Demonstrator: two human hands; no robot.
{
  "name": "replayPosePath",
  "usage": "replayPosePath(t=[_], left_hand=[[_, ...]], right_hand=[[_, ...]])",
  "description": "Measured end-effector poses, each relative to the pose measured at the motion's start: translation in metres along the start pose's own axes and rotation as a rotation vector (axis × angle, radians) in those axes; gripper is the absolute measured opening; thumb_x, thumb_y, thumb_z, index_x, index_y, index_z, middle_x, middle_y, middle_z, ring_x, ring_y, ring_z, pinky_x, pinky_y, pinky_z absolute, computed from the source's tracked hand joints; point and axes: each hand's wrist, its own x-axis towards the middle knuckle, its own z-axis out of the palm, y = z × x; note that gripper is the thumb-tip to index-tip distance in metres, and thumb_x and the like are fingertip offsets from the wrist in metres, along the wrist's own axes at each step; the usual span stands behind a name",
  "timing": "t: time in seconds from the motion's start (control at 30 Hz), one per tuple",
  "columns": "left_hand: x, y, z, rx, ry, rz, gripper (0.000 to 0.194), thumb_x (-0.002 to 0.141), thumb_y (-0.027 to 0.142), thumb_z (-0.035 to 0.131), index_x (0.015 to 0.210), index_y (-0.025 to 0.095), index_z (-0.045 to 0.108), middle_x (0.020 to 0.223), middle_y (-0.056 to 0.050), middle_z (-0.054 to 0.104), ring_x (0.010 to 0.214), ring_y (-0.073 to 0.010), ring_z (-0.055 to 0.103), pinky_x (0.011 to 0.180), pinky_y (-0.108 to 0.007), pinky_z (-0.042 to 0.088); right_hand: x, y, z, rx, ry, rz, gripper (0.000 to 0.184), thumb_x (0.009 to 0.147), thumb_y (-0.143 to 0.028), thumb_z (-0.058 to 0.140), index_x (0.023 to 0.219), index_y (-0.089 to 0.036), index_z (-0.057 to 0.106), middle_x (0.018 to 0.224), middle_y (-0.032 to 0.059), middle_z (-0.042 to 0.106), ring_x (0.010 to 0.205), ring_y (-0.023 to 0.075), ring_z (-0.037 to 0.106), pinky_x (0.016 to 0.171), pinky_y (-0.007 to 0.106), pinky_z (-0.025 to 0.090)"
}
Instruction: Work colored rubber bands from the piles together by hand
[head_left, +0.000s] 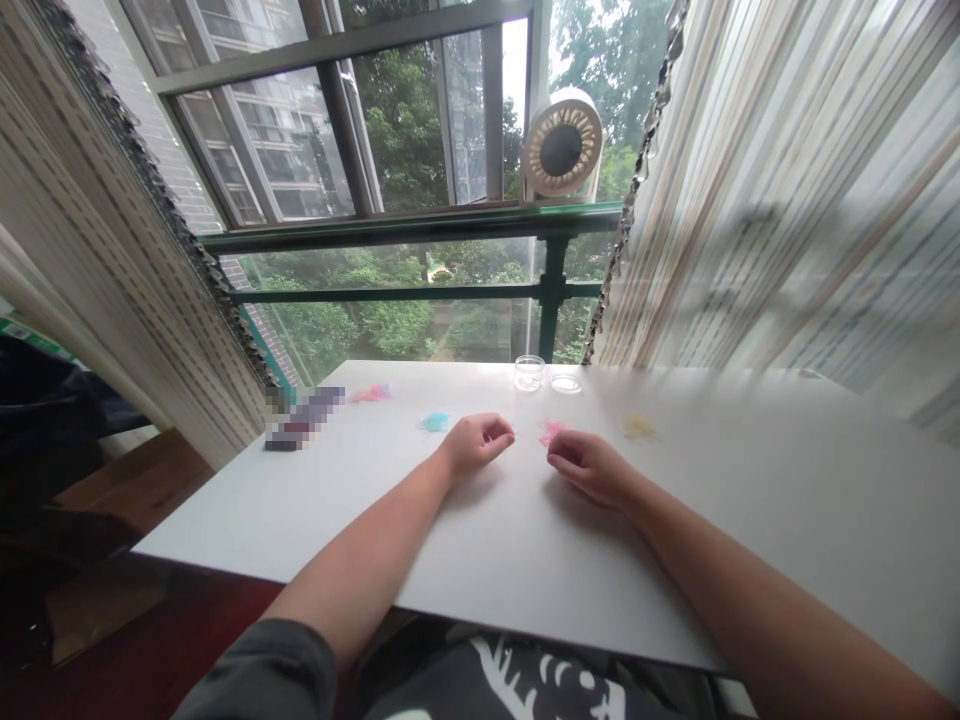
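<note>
My left hand point(478, 445) rests on the white table with its fingers curled and the thumb against them. Whatever it pinches, if anything, is too small to make out. To its left lies a small pile of light-blue bits point(435, 422), thin like loops or strands. My right hand point(592, 466) is also closed, its fingertips beside a pink pile point(551, 430) of the same sort and partly covering it. What the right fingers hold is hidden. A yellow pile point(640, 427) lies farther right, and an orange and purple pile point(373, 393) at the far left.
A clear round jar point(529, 373) stands near the back edge of the white table point(480, 560), beside a clear lid-like disc point(565, 383). A blurred-out dark object point(306, 420) lies at the left. Behind are a green railing point(412, 228), a white fan point(564, 145) and curtains point(765, 180).
</note>
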Motion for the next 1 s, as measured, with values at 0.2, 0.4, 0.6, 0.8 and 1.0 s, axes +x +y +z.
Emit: replayPosePath(t=[0.2,0.4,0.6,0.8,1.0], left_hand=[[-0.001,0.005,0.004,0.023,-0.02,0.012,0.02,0.078,0.032,0.055,0.081,0.014,0.065,0.071,-0.002,0.064,0.063,-0.0106,0.054,0.062,-0.022,0.045],[-0.002,0.014,0.011,0.056,-0.071,0.107,0.018,0.079,0.028,0.054,0.081,0.015,0.066,0.073,-0.002,0.065,0.065,-0.0108,0.055,0.064,-0.023,0.044],[-0.003,0.018,0.014,0.098,-0.092,0.122,0.018,0.08,0.028,0.053,0.08,0.016,0.066,0.071,-0.002,0.065,0.064,-0.0106,0.055,0.064,-0.022,0.043],[-0.003,0.018,0.015,0.112,-0.105,0.107,0.019,0.081,0.027,0.051,0.08,0.016,0.066,0.072,-0.002,0.066,0.064,-0.0108,0.055,0.063,-0.022,0.044],[-0.003,0.019,0.015,0.111,-0.1,0.121,0.017,0.079,0.028,0.053,0.079,0.016,0.066,0.071,-0.002,0.066,0.063,-0.0107,0.055,0.062,-0.022,0.044]], right_hand=[[0.0,0.005,0.0,0.013,0.002,0.009,0.011,0.077,-0.027,0.052,0.075,-0.017,0.055,0.054,-0.0045,0.042,0.051,0.0093,0.037,0.05,0.022,0.031],[0.0,0.005,0.003,0.063,0.023,-0.015,0.014,0.076,-0.026,0.055,0.086,-0.017,0.055,0.055,-0.0061,0.041,0.049,0.0084,0.036,0.049,0.022,0.031],[0.001,0.003,0.005,0.047,0.034,-0.045,0.016,0.074,-0.024,0.058,0.087,-0.017,0.055,0.057,-0.0062,0.043,0.048,0.0073,0.036,0.049,0.021,0.032],[0.002,0.001,0.007,0.014,0.056,-0.081,0.016,0.073,-0.023,0.058,0.087,-0.017,0.055,0.057,-0.0059,0.043,0.048,0.0071,0.036,0.049,0.02,0.032],[0.003,-0.001,0.006,-0.029,0.086,-0.087,0.01,0.075,-0.026,0.057,0.08,-0.016,0.057,0.054,-0.0052,0.043,0.048,0.0071,0.034,0.048,0.02,0.031]])
